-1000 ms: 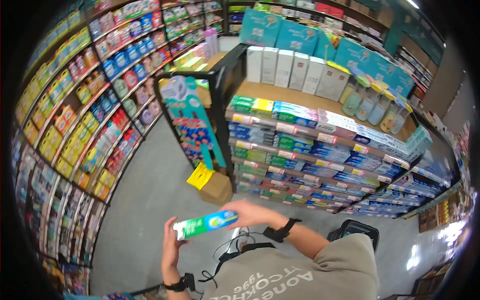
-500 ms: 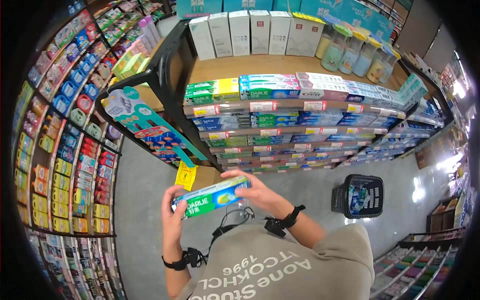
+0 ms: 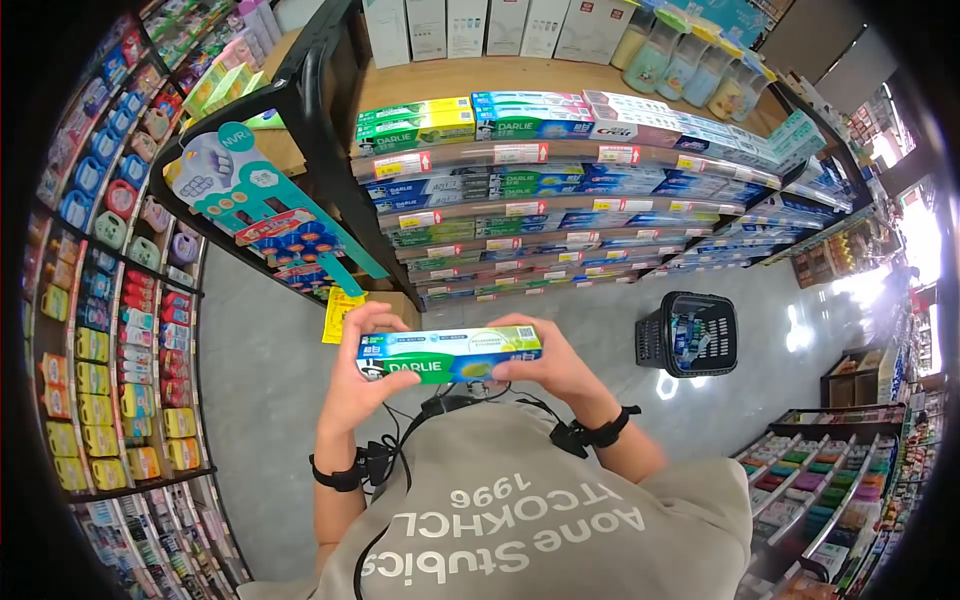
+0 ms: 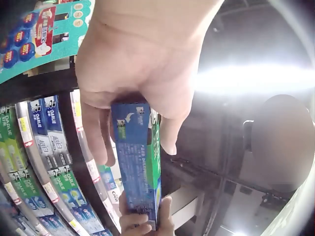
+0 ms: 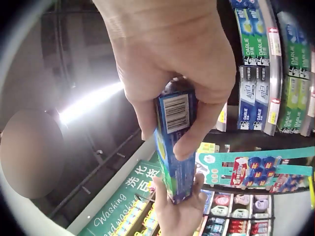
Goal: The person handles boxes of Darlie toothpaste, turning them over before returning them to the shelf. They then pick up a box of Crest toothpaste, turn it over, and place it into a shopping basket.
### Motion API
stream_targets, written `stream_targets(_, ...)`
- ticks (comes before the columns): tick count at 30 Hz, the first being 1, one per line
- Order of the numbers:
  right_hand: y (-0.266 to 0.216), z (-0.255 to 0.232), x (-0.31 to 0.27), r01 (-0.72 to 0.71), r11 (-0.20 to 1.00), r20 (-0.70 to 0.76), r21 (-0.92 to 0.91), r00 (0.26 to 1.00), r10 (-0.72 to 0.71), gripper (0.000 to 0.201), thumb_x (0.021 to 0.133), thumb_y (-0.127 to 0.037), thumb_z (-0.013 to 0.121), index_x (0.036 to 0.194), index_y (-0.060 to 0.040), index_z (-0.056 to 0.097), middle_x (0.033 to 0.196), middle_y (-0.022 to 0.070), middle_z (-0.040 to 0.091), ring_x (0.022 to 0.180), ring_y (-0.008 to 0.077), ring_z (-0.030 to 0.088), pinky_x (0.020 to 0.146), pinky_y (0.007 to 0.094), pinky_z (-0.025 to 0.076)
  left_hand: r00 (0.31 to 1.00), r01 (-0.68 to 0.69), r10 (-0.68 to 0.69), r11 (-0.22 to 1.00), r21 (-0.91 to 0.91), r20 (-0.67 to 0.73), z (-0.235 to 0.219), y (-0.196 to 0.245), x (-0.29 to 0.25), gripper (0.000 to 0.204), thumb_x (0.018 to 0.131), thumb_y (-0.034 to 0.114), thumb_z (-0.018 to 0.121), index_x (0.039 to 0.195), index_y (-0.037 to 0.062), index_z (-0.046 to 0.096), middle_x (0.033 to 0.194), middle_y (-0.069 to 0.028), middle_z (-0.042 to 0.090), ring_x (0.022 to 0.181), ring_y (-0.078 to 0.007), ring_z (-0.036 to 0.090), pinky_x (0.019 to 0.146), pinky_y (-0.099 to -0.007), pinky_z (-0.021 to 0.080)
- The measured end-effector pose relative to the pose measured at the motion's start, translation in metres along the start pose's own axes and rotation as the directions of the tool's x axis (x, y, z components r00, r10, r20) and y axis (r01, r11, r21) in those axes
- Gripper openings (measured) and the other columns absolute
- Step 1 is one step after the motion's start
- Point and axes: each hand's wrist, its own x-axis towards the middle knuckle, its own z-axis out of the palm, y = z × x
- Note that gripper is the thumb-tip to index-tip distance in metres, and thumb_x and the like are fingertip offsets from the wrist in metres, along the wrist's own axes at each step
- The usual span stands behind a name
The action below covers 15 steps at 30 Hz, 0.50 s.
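Note:
A green and blue DARLIE box [image 3: 450, 356] is held level between both hands in front of the chest. The left hand [image 3: 362, 375] grips its left end, thumb on the front face. On the right end, the right hand [image 3: 552, 368] pinches with thumb and fingers. In the left wrist view the left hand [image 4: 140, 64] spans one end of the box [image 4: 135, 157], whose blue printed side shows. The right wrist view has the right hand [image 5: 177, 64] around the end with a barcode on the box [image 5: 176, 132].
Shelves of toothpaste boxes [image 3: 530, 180] stand ahead, with white boxes [image 3: 467, 28] and lidded bottles [image 3: 660, 55] on top. A black basket [image 3: 700, 340] holding items sits on the floor at right. A carton [image 3: 395, 308] stands by the shelf end.
The box has turned from slanted to level, and its top face now shows. Both hands still hold its ends. The view has shifted, bringing the basket into sight from behind the shoulder.

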Motion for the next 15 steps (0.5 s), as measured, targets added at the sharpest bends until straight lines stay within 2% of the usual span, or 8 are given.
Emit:
stream_targets(1, -0.001, 0.01, -0.006, -0.004, 0.999, -0.044, 0.047, 0.999, 0.006, 0.054, 0.077, 0.003, 0.086, 0.126, 0.0032, 0.062, 0.111, 0.0097, 0.073, 0.101, 0.0171, 0.07, 0.08, 0.0322, 0.061, 1.0, -0.015, 0.014, 0.999, 0.03, 0.024, -0.005, 0.004, -0.002, 0.094, 0.07, 0.015, 0.093, 0.145, 0.0096, 0.037, 0.117, -0.0113, 0.06, 0.108, -0.019, 0.058, 0.092, -0.0311, 0.051)
stream_targets(4, 0.007, 0.029, -0.018, 0.168, 0.979, -0.089, -0.119, 0.98, -0.179, 0.048, 0.079, -0.003, 0.088, 0.122, 0.0009, 0.065, 0.109, 0.0072, 0.073, 0.095, 0.0125, 0.069, 0.081, 0.0293, 0.058, 0.996, -0.059, 0.054, 0.996, 0.064, 0.076, -0.015, 0.013, -0.012, 0.098, 0.067, 0.008, 0.093, 0.146, 0.0093, 0.036, 0.117, -0.0126, 0.061, 0.107, -0.0208, 0.06, 0.093, -0.0332, 0.052)
stream_targets(5, 0.006, 0.038, -0.024, 0.174, 0.971, -0.122, -0.165, 0.973, -0.195, 0.048, 0.077, -0.004, 0.089, 0.119, 0.0006, 0.067, 0.109, 0.0061, 0.073, 0.097, 0.0112, 0.067, 0.087, 0.0292, 0.056, 0.995, -0.071, 0.068, 0.997, 0.038, 0.075, -0.016, 0.014, -0.017, 0.099, 0.066, 0.006, 0.093, 0.147, 0.0091, 0.036, 0.117, -0.0131, 0.061, 0.107, -0.0215, 0.061, 0.093, -0.0343, 0.052)
stream_targets(8, 0.001, 0.06, -0.042, 0.278, 0.884, -0.116, -0.376, 0.932, -0.342, 0.05, 0.075, -0.003, 0.09, 0.119, -0.0005, 0.068, 0.111, 0.0062, 0.074, 0.101, 0.0122, 0.068, 0.09, 0.0304, 0.056, 0.991, -0.114, 0.118, 0.992, -0.052, 0.07, -0.019, 0.013, -0.032, 0.101, 0.062, 0.0, 0.094, 0.145, 0.0089, 0.036, 0.118, -0.0152, 0.062, 0.109, -0.0248, 0.063, 0.095, -0.0386, 0.054)
stream_targets(12, 0.003, 0.082, -0.07, 0.265, 0.824, -0.137, -0.5, 0.916, -0.377, 0.052, 0.071, -0.002, 0.091, 0.119, -0.0023, 0.071, 0.114, 0.0088, 0.076, 0.104, 0.0179, 0.072, 0.091, 0.0332, 0.057, 0.949, -0.27, 0.288, 0.952, -0.145, 0.13, -0.019, -0.003, -0.049, 0.096, 0.059, -0.004, 0.095, 0.138, 0.008, 0.041, 0.12, -0.0185, 0.063, 0.113, -0.0299, 0.066, 0.096, -0.0426, 0.056)
stream_targets(15, 0.007, 0.095, -0.085, 0.28, 0.798, -0.139, -0.534, 0.902, -0.409, 0.051, 0.07, 0.0, 0.091, 0.117, -0.0027, 0.072, 0.116, 0.0105, 0.076, 0.105, 0.0217, 0.074, 0.091, 0.0347, 0.058, 0.945, -0.25, 0.268, 0.961, -0.117, 0.188, -0.019, -0.001, -0.062, 0.078, 0.063, -0.002, 0.095, 0.125, 0.007, 0.049, 0.119, -0.0167, 0.066, 0.112, -0.026, 0.066, 0.094, -0.038, 0.056)
